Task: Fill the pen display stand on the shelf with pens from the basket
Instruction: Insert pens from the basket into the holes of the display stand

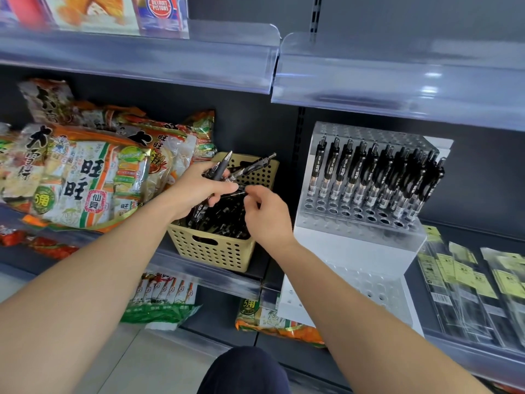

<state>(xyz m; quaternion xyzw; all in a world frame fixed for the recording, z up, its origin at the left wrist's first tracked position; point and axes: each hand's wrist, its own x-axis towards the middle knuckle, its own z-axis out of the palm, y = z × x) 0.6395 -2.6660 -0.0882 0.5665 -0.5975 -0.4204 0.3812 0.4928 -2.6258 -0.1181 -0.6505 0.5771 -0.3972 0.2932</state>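
Note:
A tan perforated basket (216, 251) sits on the shelf, holding a heap of black pens (224, 220). Above it my left hand (196, 191) grips a bunch of black pens (224, 166) whose tips stick up and to the right. My right hand (267, 217) is just right of the left one, and its fingertips pinch the clear end of one pen in that bunch. To the right stands the clear acrylic pen display stand (360, 223). Its upper back rows hold several upright black pens (377, 177); holes in the front rows and lower tier are open.
Large snack bags (82, 177) are stacked left of the basket. Packaged refills (477, 282) lie flat right of the stand. A clear-fronted shelf (397, 89) overhangs the stand. Small packets and a snack bag (272, 319) sit on the shelf below.

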